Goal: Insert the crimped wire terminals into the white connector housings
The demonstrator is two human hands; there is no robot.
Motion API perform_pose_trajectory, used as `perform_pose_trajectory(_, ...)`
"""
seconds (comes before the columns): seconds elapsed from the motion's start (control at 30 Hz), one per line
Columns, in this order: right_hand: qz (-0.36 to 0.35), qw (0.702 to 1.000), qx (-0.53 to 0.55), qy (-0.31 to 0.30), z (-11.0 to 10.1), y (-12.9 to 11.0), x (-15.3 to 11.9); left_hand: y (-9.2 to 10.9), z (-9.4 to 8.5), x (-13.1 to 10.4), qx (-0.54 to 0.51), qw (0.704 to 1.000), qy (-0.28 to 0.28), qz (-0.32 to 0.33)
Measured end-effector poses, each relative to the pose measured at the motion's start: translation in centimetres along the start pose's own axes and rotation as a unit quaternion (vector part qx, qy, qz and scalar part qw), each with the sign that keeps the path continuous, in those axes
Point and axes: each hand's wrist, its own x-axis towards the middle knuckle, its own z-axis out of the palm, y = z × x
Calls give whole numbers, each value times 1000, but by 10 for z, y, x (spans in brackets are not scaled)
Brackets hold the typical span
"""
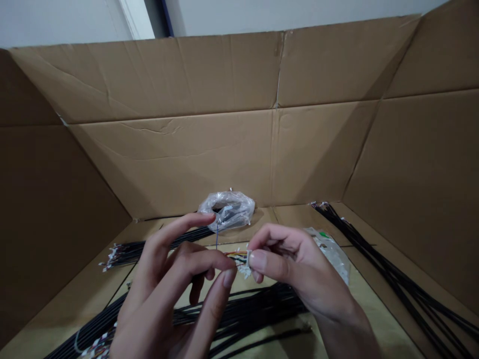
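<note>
Between thumb and fingers, my right hand (288, 259) pinches a small white connector housing (249, 258). Several thin coloured wires (236, 255), among them yellow, orange, green and dark ones, run from the housing toward my left hand (179, 284). Thumb and index finger of that hand are pressed together on a thin wire beside the housing. One blue wire (217, 236) sticks up apart from the others, near the raised finger of my left hand. My left fingers partly hide the wires and whatever cable they come from.
Black cables (258, 309) lie below my hands. More bundles rest at the left (93, 324), at the back left (130, 249) and along the right (392, 269). A clear plastic bag (228, 209) is at the back, another bag (337, 257) at right. Cardboard walls (179, 144) surround the surface.
</note>
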Motion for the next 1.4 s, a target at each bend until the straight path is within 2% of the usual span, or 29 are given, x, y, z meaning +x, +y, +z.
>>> perform_pose_trajectory(0.2,2,1000,9,-11,0,0,2,4,0,1,-2,1000,19,-19)
perform_pose_trajectory(0.37,6,1000,17,-19,-2,2,4,3,0,1,3,1000,11,15)
perform_pose_trajectory(0.5,9,999,23,-34,-4,4,6,4,0,0,2,1000,23,-3)
perform_pose_trajectory(0.87,1,999,26,-31,-2,5,6,4,-3,-1,-5,1000,6,-8)
perform_pose_trajectory(1.03,-2,999,22,-26,-1,4,3,-1,-6,-2,15,999,-1,37)
perform_pose_trajectory(1.2,3,1000,2,-17,0,1,1,-4,-4,-2,28,999,4,38)
perform_pose_trajectory(1.4,2,1000,-22,-5,0,0,-1,-9,-5,0,29,996,1,83)
